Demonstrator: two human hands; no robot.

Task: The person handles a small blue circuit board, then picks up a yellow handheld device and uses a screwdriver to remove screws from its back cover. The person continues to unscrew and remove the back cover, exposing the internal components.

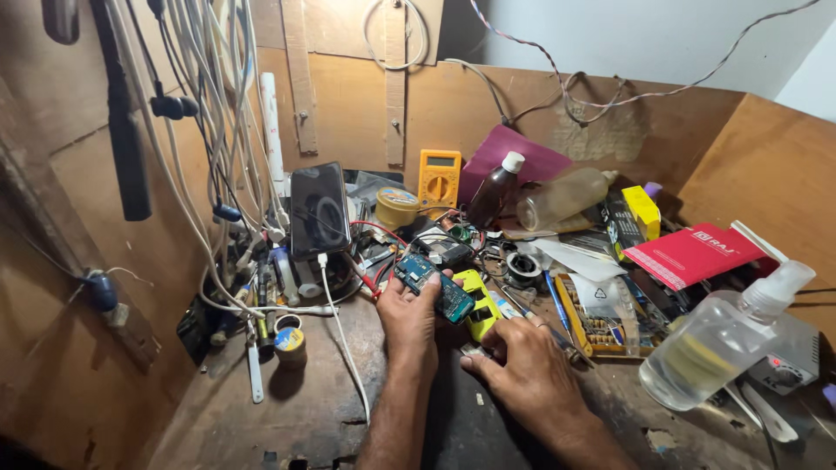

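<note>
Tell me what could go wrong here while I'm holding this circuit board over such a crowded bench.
The left hand grips the bare circuit board by its edge; it could slip onto the clutter. The tilted clear pump bottle lies beside the right hand; a nudge might roll it. The phone's white cable might snag a wrist.

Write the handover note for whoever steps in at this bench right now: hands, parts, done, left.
Left hand: shut on the small blue-green circuit board, lifted above the bench.
Right hand: resting on the worn wooden bench, fingers against the yellow-green plastic casing.
Nearby: yellow multimeter at the back, clear pump bottle on the right.
Done: board is out of the casing.
Left: nothing rejoined; what the right hand grips cannot be told.
</note>
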